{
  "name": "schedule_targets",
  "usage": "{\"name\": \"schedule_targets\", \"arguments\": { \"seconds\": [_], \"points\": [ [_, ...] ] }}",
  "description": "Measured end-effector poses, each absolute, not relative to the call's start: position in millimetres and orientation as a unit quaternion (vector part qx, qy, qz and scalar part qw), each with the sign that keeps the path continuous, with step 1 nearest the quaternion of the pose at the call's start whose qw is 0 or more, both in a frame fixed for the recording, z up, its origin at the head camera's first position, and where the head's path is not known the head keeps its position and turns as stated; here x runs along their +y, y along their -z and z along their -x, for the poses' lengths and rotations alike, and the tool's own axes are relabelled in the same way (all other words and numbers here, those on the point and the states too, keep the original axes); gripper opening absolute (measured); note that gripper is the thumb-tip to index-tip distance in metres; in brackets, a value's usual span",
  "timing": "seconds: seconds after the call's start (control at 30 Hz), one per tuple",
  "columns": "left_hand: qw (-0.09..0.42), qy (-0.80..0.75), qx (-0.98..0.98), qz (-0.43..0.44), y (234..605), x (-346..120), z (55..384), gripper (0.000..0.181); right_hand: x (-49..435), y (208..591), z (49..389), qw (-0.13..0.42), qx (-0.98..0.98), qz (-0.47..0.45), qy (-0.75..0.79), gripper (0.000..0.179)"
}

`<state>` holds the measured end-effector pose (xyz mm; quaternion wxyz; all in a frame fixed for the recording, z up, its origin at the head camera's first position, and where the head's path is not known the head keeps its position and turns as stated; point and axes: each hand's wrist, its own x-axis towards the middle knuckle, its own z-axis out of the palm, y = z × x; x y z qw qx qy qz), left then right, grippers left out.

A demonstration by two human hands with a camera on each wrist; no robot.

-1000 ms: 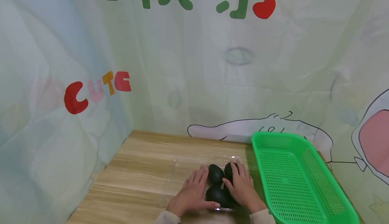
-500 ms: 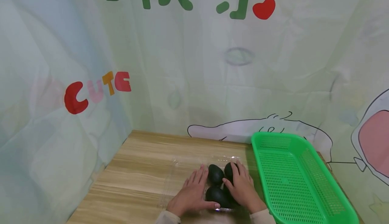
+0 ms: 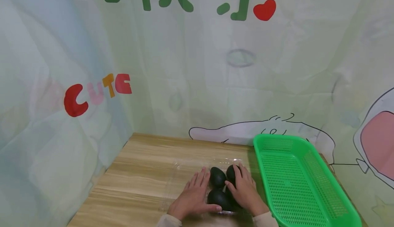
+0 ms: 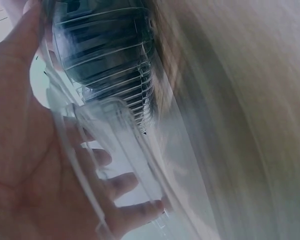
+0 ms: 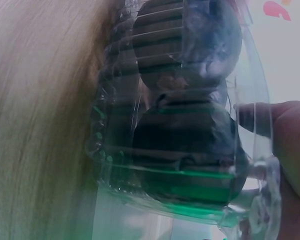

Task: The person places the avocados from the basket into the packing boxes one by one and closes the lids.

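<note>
Several dark, egg-shaped avocados (image 3: 217, 178) sit together in a clear ribbed plastic box (image 3: 229, 212). Its clear lid (image 3: 176, 179) lies folded out to the left on the table. My left hand (image 3: 191, 197) rests along the box's left side with straight fingers, its thumb reaching across the front avocado (image 3: 217, 198). In the left wrist view, my fingers show through the clear plastic. My right hand (image 3: 246, 192) lies over the right-hand avocados, fingers extended across the back one (image 3: 230, 174) and partly hiding them. The right wrist view shows an avocado (image 5: 187, 145) through the box wall.
A green perforated plastic basket (image 3: 287, 182) stands on the right of the wooden table (image 3: 135, 172), close to my right hand. A printed cloth backdrop (image 3: 197, 66) hangs behind and to the left of the table.
Both hands, the avocados and the box keep their places. Only the head view has shifted very slightly.
</note>
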<state>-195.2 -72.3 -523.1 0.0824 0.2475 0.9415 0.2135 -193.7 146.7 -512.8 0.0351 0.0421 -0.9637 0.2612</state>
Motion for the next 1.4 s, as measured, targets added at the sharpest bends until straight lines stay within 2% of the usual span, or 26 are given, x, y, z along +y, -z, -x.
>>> {"name": "schedule_targets", "arguments": {
  "seconds": [0.37,0.6,0.8,1.07,1.23,1.4],
  "points": [
    [0.063,-0.203,0.945,-0.25,516.1,-73.8,191.9,0.113,148.6,506.6,193.5,0.05,-0.962,-0.043,-0.263,0.069],
    [0.037,-0.226,0.937,-0.263,501.1,-82.1,178.0,0.098,150.1,489.4,196.7,0.058,-0.952,-0.049,-0.297,0.063],
    [0.024,-0.299,0.922,-0.245,493.6,-86.4,154.0,0.084,152.3,468.4,203.4,0.028,-0.946,-0.03,-0.321,0.064],
    [0.052,-0.484,0.85,-0.204,494.9,-90.0,125.9,0.062,154.1,456.4,225.7,-0.014,-0.954,-0.017,-0.299,0.066],
    [0.113,-0.612,0.765,-0.164,506.3,-95.9,118.3,0.043,154.2,458.0,238.6,-0.045,-0.959,-0.005,-0.279,0.068],
    [0.143,-0.679,0.713,-0.102,520.1,-98.1,111.1,0.04,156.0,461.2,243.0,-0.072,-0.958,-0.014,-0.279,0.067]
  ]
}}
